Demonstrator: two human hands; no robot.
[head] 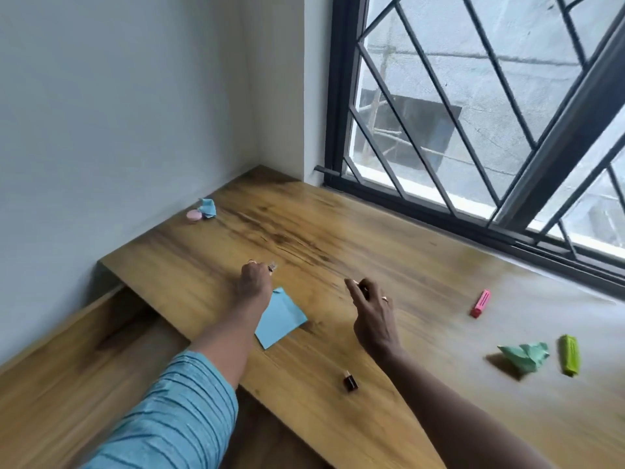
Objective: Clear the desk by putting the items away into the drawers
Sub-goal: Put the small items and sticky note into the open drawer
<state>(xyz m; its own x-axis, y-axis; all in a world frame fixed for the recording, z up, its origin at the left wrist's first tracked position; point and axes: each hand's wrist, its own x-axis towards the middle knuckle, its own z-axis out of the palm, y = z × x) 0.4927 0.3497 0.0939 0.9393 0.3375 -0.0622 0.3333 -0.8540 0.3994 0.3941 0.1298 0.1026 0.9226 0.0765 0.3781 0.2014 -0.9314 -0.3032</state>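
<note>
Mid-worktop (338, 238), left hand (255, 280) has fingers curled, pinching a small shiny item (272, 266), too blurred to name; right hand (372, 311) half-spread nearby, can't tell if it holds anything. Blue sheet (282, 318) just beside left wrist, dark bottle (350, 382) near front edge. Open drawer (101, 336) sits lower left: best carry the pinch low over the edge and release inside, no tossing

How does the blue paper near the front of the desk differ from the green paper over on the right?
The blue paper lies flat and smooth; the green paper is crumpled into a raised lump. The blue paper sits by the front edge of the desk; the green paper lies far right, beside a green bar. Both are coloured paper on the wooden desk.
</note>
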